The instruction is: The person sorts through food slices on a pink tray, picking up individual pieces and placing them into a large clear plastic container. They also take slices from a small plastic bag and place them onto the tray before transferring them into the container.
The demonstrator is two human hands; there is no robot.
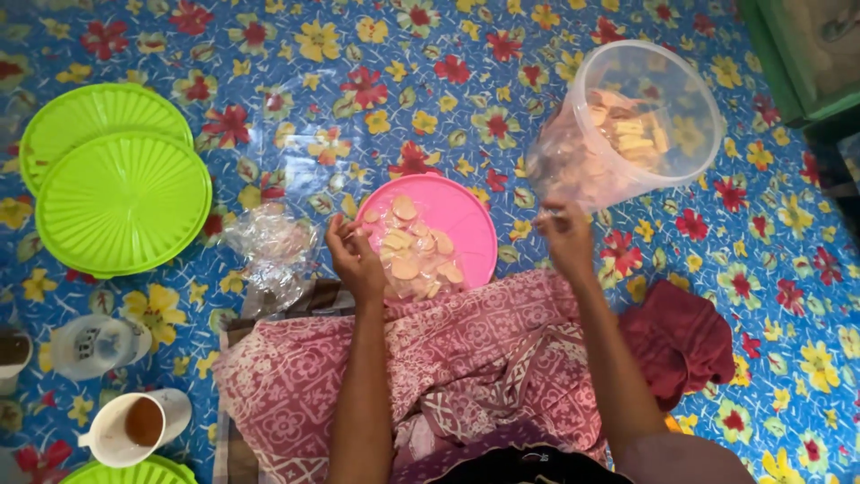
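Lap: patterned pink cloth [466, 358] spread across the person's knees, nearest the camera, with both forearms reaching out over it.

Left hand [354, 260]: rests at the near-left rim of the pink plate [470, 224]; fingers curled loosely over the edge, touching the clear plastic that covers the wafers. Whether they pinch anything cannot be told.

Right hand [564, 235]: thumb and fingers narrowed together on the loose edge of a clear plastic bag [573, 166], just beside the plate's right rim.

Wafers [414, 251]: thin, pale, round pieces heaped on the plate under clear film. Judged light, stiff and brittle; best lifted by the edges with little pressure.

Plastic bag: judged soft, slippery and nearly weightless; it drapes from the mouth of the clear tub [658, 116], and a pinch at its open edge gives the surest hold.

Clear tub: lies tilted on its side beyond the right hand, holding more wafers.

Crumpled wrapper [269, 246]: clear film left of the plate, apart from the left hand.

Red cloth [681, 336]: bunched on the floor mat [448, 54] right of the lap.

Green lids [116, 188]: two, overlapping, far left.

Cups [134, 426]: white, one holding brown liquid, near left edge.
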